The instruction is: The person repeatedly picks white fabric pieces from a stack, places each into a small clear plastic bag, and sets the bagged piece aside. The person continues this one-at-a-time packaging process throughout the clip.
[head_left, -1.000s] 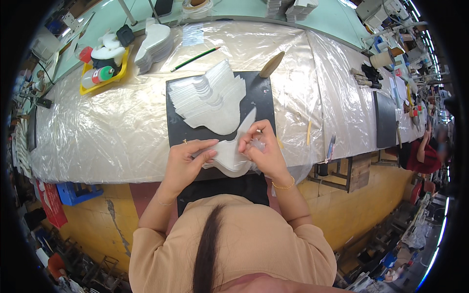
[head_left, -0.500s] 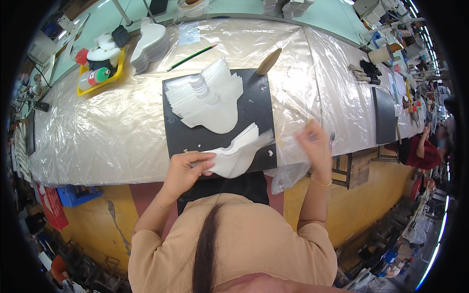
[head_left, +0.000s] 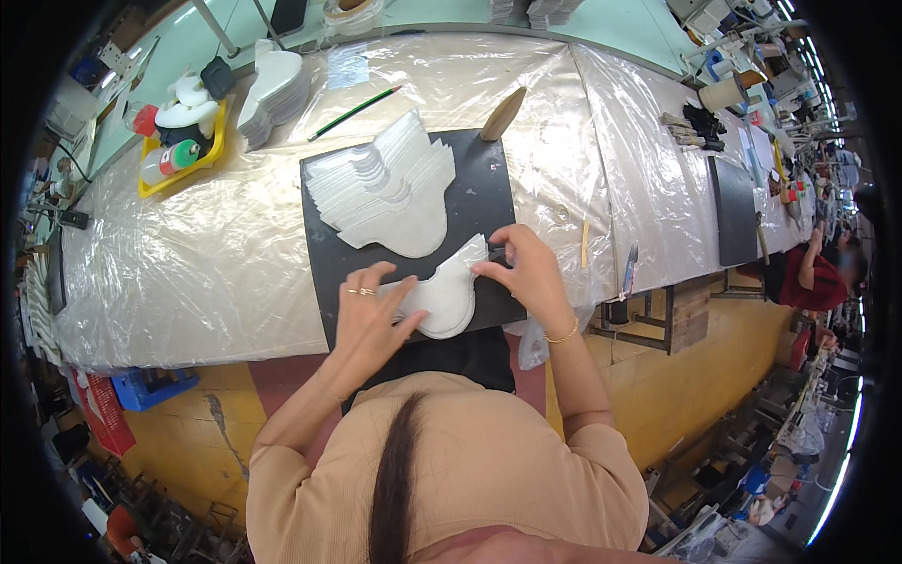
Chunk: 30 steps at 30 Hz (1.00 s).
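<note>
A small stack of white curved cut-out sheets lies near the front edge of a black mat. My left hand is at its left end, fingers spread, with the thumb and index fingertip touching the sheets. At the upper right end, my right hand has its thumb and bent index finger closed on the stack's corner. Just beyond lies a bigger fanned pile of white sheets of similar shape. Parts of the small stack's ends are hidden by my fingers.
A pointed wooden tool stands at the mat's far right corner. Further off lie a green pencil, another white stack and a yellow tray with bottles. Clear plastic film covers the table; a yellow strip lies right.
My right hand has moved left from beside the mat to the stack, and the clear film near it is gone from the sheets. My left hand has loosened its pinch and spread its fingers.
</note>
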Tool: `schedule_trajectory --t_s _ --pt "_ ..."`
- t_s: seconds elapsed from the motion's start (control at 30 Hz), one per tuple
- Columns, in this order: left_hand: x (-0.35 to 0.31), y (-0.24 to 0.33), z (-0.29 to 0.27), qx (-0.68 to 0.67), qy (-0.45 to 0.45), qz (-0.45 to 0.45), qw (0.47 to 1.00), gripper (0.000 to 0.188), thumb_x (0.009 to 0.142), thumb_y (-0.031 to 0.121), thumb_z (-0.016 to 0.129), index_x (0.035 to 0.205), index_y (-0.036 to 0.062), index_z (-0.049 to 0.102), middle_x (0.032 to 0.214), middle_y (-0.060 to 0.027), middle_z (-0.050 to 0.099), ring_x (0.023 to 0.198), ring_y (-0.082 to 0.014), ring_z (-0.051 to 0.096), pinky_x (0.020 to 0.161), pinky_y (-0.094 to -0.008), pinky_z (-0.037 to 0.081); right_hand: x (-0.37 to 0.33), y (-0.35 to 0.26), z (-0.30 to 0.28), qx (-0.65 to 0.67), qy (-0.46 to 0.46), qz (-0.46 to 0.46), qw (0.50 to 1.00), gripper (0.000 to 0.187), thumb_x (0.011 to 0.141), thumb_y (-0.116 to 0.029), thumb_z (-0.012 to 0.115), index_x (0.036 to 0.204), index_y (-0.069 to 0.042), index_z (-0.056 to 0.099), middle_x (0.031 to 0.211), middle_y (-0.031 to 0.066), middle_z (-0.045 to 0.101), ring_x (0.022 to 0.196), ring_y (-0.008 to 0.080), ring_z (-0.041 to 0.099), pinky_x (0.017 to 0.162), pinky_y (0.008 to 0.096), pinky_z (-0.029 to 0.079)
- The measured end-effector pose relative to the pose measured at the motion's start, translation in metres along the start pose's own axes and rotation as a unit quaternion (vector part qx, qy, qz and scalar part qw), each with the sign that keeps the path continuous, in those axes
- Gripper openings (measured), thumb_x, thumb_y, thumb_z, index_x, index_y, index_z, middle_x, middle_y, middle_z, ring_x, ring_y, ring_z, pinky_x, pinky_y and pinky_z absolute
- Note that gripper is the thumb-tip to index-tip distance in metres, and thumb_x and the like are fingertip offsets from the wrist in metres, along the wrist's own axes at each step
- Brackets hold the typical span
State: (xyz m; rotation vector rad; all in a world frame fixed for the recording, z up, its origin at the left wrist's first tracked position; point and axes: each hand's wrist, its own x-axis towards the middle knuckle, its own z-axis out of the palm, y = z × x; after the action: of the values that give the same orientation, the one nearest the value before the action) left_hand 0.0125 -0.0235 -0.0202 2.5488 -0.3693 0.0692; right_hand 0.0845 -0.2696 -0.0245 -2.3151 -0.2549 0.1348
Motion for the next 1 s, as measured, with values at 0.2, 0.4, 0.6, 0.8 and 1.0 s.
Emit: schedule_trajectory --t_s 0.2,0.4,0.6,0.8,1.0 --pt "-0.007 0.01 0.012 0.0 -0.033 0.042 0.999 0.067 0.068 0.031 0.082 0.125 0.0083 0.057 0.116 -0.0086 0.053 0.111 -0.0284 0.049 0.096 -0.0465 0.034 0.0 0.004 0.009 0.018 -0.031 -0.022 0.999 0.031 0.074 -0.018 0.08 0.078 0.0 0.055 0.078 0.0089 0.048 0.067 0.0224 0.051 0.063 0.0321 0.044" --pt "-0.011 0.01 0.021 0.023 -0.034 0.074 0.996 0.063 0.068 0.039 0.08 0.12 0.0086 0.06 0.115 -0.0077 0.054 0.109 -0.0267 0.049 0.093 -0.0478 0.034 -0.001 0.013 0.009 0.062 -0.045 -0.025 0.997 0.021 0.078 -0.011 0.075 0.083 0.0 0.058 0.084 0.0086 0.053 0.071 0.0211 0.055 0.068 0.0302 0.046" --pt "-0.012 0.009 0.021 0.024 -0.03 0.079 0.996 0.059 0.069 0.038 0.08 0.117 0.0091 0.063 0.113 -0.0075 0.055 0.108 -0.0263 0.051 0.092 -0.0465 0.035 0.021 0.054 -0.061 0.075 0.241 0.139 0.958 0.004 0.089 -0.002 0.062 0.092 0.0 0.061 0.103 0.0081 0.066 0.079 0.0142 0.062 0.064 0.0274 0.049" --pt "0.02 -0.023 0.01 -0.036 0.101 -0.036 0.994 0.053 0.067 0.037 0.082 0.106 0.0067 0.063 0.105 -0.0123 0.059 0.1 -0.0301 0.054 0.088 -0.0413 0.039 0.011 0.052 -0.082 0.231 0.329 0.055 0.914 0.005 0.092 -0.006 0.061 0.09 -0.002 0.06 0.102 0.0093 0.065 0.079 0.0125 0.061 0.064 0.0221 0.047" --pt "0.049 -0.071 -0.002 -0.192 0.115 -0.32 0.921 0.042 0.077 0.01 0.079 0.109 -0.0029 0.055 0.084 -0.0079 0.062 0.074 -0.0158 0.061 0.063 -0.0264 0.049 0.018 0.008 -0.016 0.184 0.156 0.039 0.97 0.013 0.086 -0.012 0.072 0.089 -0.002 0.064 0.082 0.0012 0.064 0.076 0.008 0.057 0.069 0.0233 0.046"
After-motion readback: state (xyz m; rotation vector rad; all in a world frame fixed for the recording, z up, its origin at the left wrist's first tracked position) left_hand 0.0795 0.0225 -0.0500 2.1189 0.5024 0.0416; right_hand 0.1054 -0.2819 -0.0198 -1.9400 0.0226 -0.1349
